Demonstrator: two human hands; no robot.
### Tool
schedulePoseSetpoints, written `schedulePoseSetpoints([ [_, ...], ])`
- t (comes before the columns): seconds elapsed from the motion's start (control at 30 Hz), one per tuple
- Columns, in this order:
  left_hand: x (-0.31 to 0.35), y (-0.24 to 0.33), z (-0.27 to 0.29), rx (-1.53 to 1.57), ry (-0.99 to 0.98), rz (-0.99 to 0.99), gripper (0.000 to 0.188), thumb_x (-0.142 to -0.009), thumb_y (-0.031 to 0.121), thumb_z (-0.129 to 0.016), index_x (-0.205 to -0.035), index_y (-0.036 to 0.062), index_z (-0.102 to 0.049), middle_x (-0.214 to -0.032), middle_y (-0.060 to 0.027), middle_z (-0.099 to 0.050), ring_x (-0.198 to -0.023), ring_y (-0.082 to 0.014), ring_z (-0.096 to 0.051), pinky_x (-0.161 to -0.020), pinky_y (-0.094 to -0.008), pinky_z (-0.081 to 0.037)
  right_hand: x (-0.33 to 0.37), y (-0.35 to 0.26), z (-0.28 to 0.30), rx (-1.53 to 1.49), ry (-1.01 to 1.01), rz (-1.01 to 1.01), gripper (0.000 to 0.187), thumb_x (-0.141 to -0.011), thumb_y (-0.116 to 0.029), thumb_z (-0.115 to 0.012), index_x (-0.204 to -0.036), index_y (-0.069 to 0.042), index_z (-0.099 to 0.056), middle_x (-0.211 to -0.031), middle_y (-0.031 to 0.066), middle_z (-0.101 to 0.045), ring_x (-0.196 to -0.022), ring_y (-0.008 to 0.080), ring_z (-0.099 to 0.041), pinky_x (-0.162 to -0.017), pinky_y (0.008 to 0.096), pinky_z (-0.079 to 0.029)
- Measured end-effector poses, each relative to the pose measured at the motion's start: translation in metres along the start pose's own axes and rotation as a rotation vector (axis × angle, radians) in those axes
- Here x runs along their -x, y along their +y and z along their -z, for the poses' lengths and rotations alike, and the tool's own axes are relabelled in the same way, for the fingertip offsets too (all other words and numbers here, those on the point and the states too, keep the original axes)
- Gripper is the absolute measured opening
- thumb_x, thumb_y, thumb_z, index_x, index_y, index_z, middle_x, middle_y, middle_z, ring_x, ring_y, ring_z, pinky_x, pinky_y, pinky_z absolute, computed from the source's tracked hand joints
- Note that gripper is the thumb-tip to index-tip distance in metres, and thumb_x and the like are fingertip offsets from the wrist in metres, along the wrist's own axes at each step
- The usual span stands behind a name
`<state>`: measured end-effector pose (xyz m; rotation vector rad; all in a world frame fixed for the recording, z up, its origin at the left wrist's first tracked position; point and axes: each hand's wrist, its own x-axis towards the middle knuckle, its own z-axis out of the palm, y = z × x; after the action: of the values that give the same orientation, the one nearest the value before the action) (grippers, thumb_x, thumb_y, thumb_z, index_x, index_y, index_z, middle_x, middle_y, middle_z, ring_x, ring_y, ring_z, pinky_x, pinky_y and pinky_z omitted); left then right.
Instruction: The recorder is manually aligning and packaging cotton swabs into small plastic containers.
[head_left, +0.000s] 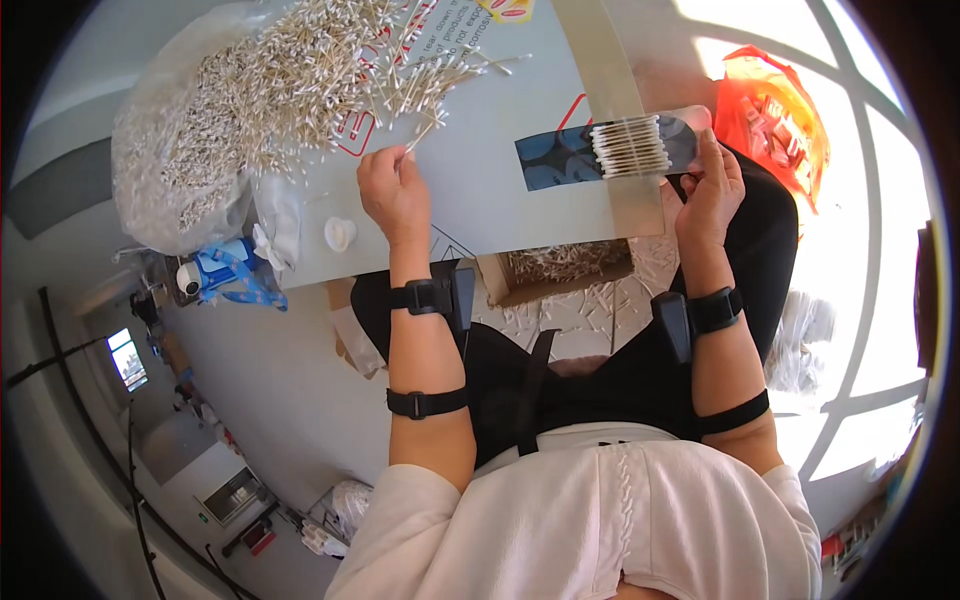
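The packet [553, 160] at one o'clock, bearing a row of swabs [631, 148], should handle light, limp and slippery: hold its three-o'clock end, where the right hand [713, 187] has its grip clasped, while the left hand [394, 192] pinches a loose swab [428, 130].

On the pale board [480, 190] we find slanting lines of black lettering [455, 38], several words of which we can read, and beside them larger red lettering, partly covered by cotton swabs [300, 75]. Nearer us we see a red framed mark [357, 132]. At the far edge we spot a yellow label [508, 9] with red print, too small for us to read.
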<state>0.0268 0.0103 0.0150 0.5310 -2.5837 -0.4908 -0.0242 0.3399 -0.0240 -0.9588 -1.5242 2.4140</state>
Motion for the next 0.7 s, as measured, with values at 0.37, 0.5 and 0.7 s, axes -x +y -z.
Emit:
schedulePoseSetpoints([
  [0.37, 0.071, 0.025, 0.077, 0.315, -0.240, 0.116, 0.010, -0.080, -0.003, -0.071, -0.087, 0.0009, -0.065, -0.084, -0.0050, -0.062, -0.074, -0.0150, -0.057, -0.066, -0.0270, -0.047, -0.001, 0.000, 0.002, -0.014, 0.023, 0.014, 0.022, -0.088, -0.024, -0.075, -0.090, -0.005, -0.063, -0.077, -0.0014, -0.059, -0.060, 0.0036, -0.044, -0.052, 0.0180, -0.036],
  [0.5, 0.069, 0.044, 0.089, 0.346, -0.246, -0.073, 0.012, -0.079, -0.008, -0.069, -0.087, 0.0001, -0.062, -0.086, -0.0065, -0.061, -0.075, -0.0178, -0.058, -0.069, -0.0280, -0.049, -0.002, 0.000, 0.001, -0.046, 0.024, 0.039, 0.021, -0.088, -0.022, -0.076, -0.087, -0.005, -0.062, -0.073, -0.0023, -0.056, -0.059, 0.0035, -0.042, -0.049, 0.0181, -0.034],
  [0.7, 0.077, 0.052, 0.096, 0.351, -0.503, -0.118, 0.016, -0.076, -0.006, -0.071, -0.088, 0.0001, -0.062, -0.086, -0.0079, -0.062, -0.077, -0.0200, -0.060, -0.070, -0.0305, -0.051, -0.007, -0.002, 0.006, -0.044, 0.057, 0.048, 0.020, -0.088, -0.021, -0.076, -0.087, -0.005, -0.062, -0.070, -0.0024, -0.053, -0.055, 0.0034, -0.041, -0.048, 0.0175, -0.033],
])
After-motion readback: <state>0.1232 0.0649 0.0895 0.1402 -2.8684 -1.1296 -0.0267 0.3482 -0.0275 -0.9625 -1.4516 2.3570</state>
